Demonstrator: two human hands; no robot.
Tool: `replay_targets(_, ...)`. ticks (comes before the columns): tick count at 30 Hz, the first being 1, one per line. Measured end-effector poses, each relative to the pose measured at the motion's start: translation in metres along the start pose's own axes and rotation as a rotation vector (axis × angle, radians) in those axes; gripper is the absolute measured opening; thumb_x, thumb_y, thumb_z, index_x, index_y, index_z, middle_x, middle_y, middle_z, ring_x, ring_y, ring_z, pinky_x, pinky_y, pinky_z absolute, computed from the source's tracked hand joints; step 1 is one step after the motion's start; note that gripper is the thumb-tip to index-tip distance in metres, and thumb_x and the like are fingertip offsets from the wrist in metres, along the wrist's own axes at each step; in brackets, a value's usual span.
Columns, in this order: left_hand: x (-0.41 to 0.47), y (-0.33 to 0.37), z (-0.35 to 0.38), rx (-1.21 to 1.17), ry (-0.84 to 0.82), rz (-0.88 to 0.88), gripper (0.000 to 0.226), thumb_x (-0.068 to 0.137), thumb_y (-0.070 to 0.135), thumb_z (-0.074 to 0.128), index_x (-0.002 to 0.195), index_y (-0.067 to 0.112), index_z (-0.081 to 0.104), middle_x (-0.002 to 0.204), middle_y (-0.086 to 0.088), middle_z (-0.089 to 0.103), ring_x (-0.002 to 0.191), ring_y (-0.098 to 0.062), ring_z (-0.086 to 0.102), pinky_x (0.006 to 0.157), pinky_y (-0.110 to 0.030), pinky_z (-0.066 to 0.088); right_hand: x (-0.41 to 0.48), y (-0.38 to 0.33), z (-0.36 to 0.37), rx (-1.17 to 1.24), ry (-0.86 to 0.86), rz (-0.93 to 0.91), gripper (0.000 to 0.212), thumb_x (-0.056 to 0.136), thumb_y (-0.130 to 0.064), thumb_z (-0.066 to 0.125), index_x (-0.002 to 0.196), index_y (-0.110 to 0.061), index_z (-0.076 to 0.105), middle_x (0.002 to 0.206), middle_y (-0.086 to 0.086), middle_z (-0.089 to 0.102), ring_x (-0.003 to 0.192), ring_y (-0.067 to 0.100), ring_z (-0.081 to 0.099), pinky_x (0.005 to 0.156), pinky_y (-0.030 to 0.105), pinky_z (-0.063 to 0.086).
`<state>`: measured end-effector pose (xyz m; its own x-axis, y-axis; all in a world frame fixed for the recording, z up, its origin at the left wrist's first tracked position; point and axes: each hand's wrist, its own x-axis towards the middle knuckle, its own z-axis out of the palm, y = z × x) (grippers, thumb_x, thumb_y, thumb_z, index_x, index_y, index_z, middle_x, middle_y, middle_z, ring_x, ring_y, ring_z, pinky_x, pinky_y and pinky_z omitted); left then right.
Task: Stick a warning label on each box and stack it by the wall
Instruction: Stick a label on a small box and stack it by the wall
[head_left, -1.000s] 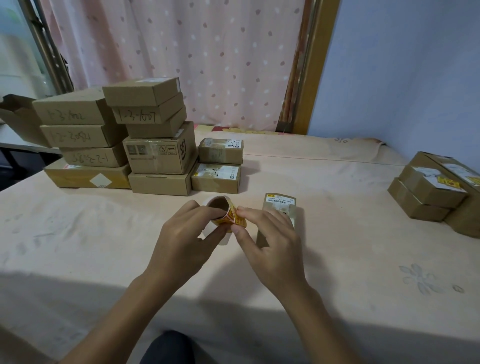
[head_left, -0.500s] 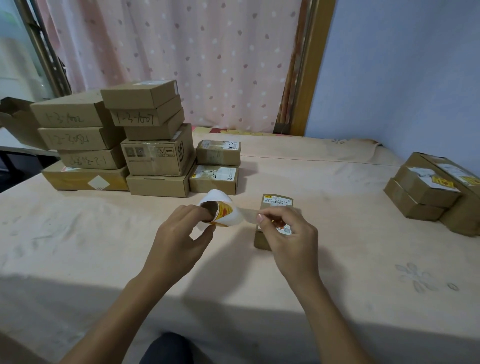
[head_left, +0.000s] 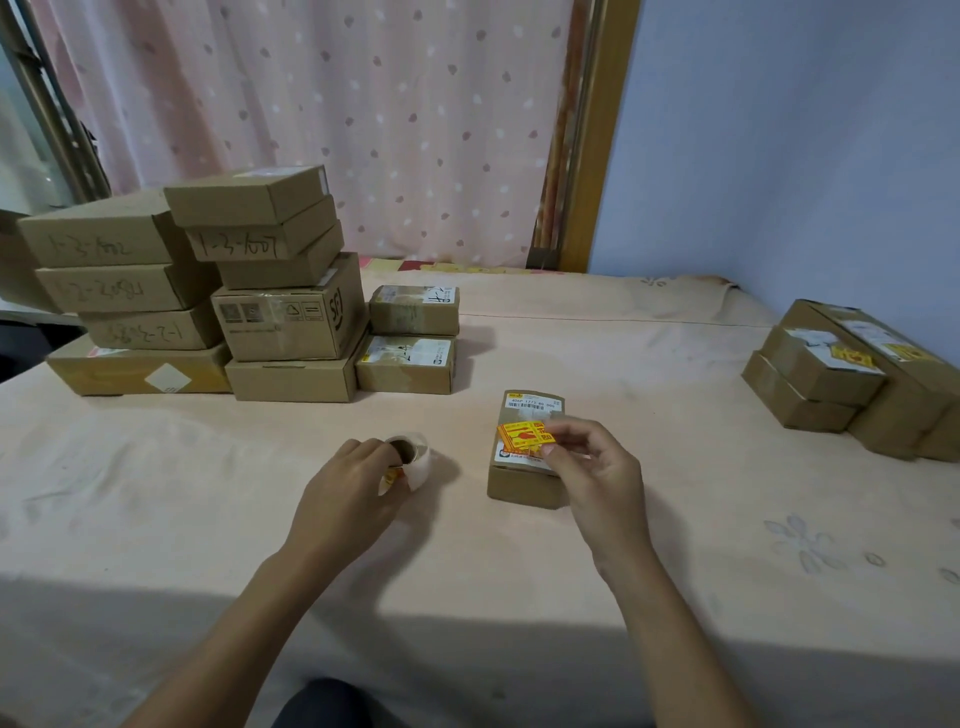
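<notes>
Right hand (head_left: 597, 478): fingers (head_left: 569, 431) and thumb pinched together on the right edge of the warning label (head_left: 522, 435).
Warning label: yellow and red, held low over the top of the small cardboard box (head_left: 522, 486), across its white shipping sticker. I cannot tell whether it is touching the box.
Small cardboard box: lies flat on the pink floral sheet (head_left: 519, 571), near the middle and just right of the left hand, with a barcode strip at its far end.
Left hand (head_left: 345, 493): fingers (head_left: 363, 449) curled over the label roll (head_left: 415, 460), gripping it at the brown core.
Label roll: sits down on the sheet, left of the small box and apart from it, with a bit of yellow label showing under the hand.
Unlabelled pile (head_left: 280, 291): plain cardboard boxes stacked several high at the far left. Some have handwritten numbers on their sides, and one is larger, with printed symbols.
Two small parcels (head_left: 413, 338): one on top of the other, just right of that pile.
Labelled boxes (head_left: 831, 374): stacked at the far right against the blue wall (head_left: 779, 156). Yellow-and-red stickers show on the two upper ones.
Backdrop: a pink dotted curtain (head_left: 311, 104) hangs behind the pile.
</notes>
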<state>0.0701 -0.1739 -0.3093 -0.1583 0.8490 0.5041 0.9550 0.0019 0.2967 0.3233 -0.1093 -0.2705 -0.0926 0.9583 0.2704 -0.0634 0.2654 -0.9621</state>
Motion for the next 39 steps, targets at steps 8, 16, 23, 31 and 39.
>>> replay_targets(8, 0.0, 0.005, 0.004, 0.095, 0.032, 0.102, 0.023, 0.078, 0.015, 0.077, 0.099, 0.013, 0.07, 0.1, 0.001, 0.071, 0.092, -0.027, 0.055, 0.071, -0.039, 0.051, 0.014, 0.015, -0.019, 0.037, 0.058, 0.097, 0.01, 0.097, -0.025, 0.066, 0.095, -0.021, 0.075, 0.106, -0.008, 0.077, 0.099, 0.014, 0.068, 0.083, 0.031, 0.05)
replay_targets(16, 0.007, 0.03, 0.006, 0.19, 0.08, 0.044, 0.022, 0.081, 0.032, 0.063, 0.09, 0.013, 0.069, 0.096, -0.002, 0.066, 0.095, -0.028, 0.053, 0.076, -0.039, 0.048, 0.043, 0.031, -0.026, -0.009, 0.015, 0.2, 0.01, 0.087, -0.008, 0.072, 0.092, -0.017, 0.075, 0.1, -0.005, 0.078, 0.093, 0.012, 0.068, 0.079, 0.024, 0.048)
replay_targets(23, 0.022, 0.074, 0.013, 0.209, 0.144, 0.08, 0.021, 0.081, 0.021, 0.073, 0.096, 0.006, 0.069, 0.092, -0.009, 0.065, 0.087, -0.032, 0.055, 0.072, -0.042, 0.051, 0.062, 0.03, -0.026, -0.09, -0.13, 0.183, 0.013, 0.09, -0.004, 0.069, 0.092, -0.016, 0.074, 0.092, 0.004, 0.078, 0.085, 0.005, 0.071, 0.082, 0.024, 0.052)
replay_targets(31, 0.028, 0.091, 0.016, 0.081, 0.143, 0.202, 0.021, 0.083, 0.022, 0.075, 0.101, 0.012, 0.07, 0.096, -0.002, 0.065, 0.089, -0.024, 0.058, 0.065, -0.031, 0.046, 0.084, 0.03, -0.02, -0.618, -0.233, -0.07, 0.019, 0.089, -0.014, 0.068, 0.093, -0.031, 0.075, 0.087, -0.015, 0.064, 0.087, 0.004, 0.063, 0.077, 0.022, 0.051)
replay_targets(39, 0.03, 0.098, 0.043, -0.067, 0.013, 0.307, 0.027, 0.095, 0.033, 0.057, 0.111, 0.016, 0.068, 0.116, 0.003, 0.066, 0.104, -0.02, 0.058, 0.078, -0.033, 0.051, 0.08, 0.044, -0.017, -0.934, -0.262, -0.359, 0.016, 0.09, -0.026, 0.061, 0.102, -0.026, 0.072, 0.109, -0.009, 0.068, 0.103, 0.017, 0.054, 0.091, 0.036, 0.047)
